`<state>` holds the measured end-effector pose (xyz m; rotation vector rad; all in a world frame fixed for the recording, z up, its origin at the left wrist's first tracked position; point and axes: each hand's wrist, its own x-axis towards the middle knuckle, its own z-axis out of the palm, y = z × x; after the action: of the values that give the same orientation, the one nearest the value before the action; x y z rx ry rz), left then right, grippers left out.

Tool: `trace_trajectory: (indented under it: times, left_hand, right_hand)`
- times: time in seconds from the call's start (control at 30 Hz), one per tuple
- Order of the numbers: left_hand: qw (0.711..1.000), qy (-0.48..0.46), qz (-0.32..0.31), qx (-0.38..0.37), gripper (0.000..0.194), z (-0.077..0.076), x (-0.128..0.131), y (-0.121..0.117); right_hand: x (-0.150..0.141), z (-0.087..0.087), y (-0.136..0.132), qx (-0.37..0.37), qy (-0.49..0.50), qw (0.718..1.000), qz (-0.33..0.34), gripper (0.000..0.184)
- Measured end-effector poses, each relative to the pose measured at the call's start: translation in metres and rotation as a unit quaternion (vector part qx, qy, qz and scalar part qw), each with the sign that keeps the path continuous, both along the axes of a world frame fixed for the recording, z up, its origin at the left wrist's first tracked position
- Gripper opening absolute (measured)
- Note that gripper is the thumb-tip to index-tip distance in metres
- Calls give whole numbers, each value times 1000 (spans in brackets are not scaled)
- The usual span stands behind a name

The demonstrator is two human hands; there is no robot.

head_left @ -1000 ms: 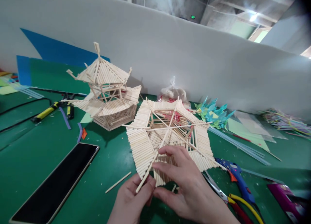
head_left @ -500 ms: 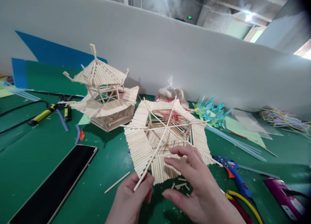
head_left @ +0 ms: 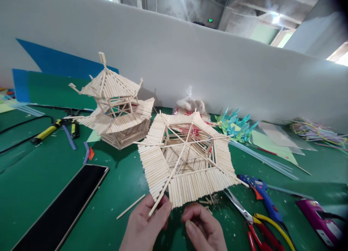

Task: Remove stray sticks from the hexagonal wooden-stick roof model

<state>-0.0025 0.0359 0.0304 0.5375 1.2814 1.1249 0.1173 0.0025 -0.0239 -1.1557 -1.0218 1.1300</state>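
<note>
A star-shaped pavilion roof of pale wooden sticks [head_left: 193, 185] stands on the table, its middle crossed by long thin sticks over an open frame. At its front left corner my left hand [head_left: 146, 223] is closed, pinching the corner where a long stick juts out. Just in front of the roof's near edge, my right hand [head_left: 205, 227] is curled with thumb and fingers drawn together; whatever is between them is hidden. Short stick offcuts [head_left: 206, 201] lie just beyond that hand. A single loose stick [head_left: 130, 206] lies left of my left hand.
A taller stick pagoda [head_left: 119, 122] stands back left, a phone [head_left: 62, 207] in front of it. On the right lie scissors [head_left: 241, 211], a blue glue gun [head_left: 262, 194], and a purple device [head_left: 317, 220]. Blue-green folded paper [head_left: 236, 126] sits behind, near a white partition [head_left: 244, 69].
My right hand has drawn back from above the roof's front edge toward me, and its spread fingers have curled in. The scissors are now uncovered. My left hand keeps its hold.
</note>
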Motion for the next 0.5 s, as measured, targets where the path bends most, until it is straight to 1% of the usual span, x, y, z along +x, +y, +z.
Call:
trace_trajectory:
  times: [0.1,0.2,0.3,0.4,0.5]
  left_hand:
    - [1000,6,16,13,14,1,2,-1]
    - [999,6,28,23,12,1,4,-2]
    - [999,1,34,22,15,0,5,-4]
    - [999,-13,21,24,18,-1,4,-5]
    - [999,-30,-16,20,18,-1,2,-5]
  right_hand:
    - [-4,0,4,-62,81,994,29,25]
    - [-6,0,7,-74,166,982,53,32]
    - [-10,-1,9,-104,226,966,68,35]
    - [-12,0,10,-137,268,951,67,35]
    - [-14,2,11,-149,290,943,64,34]
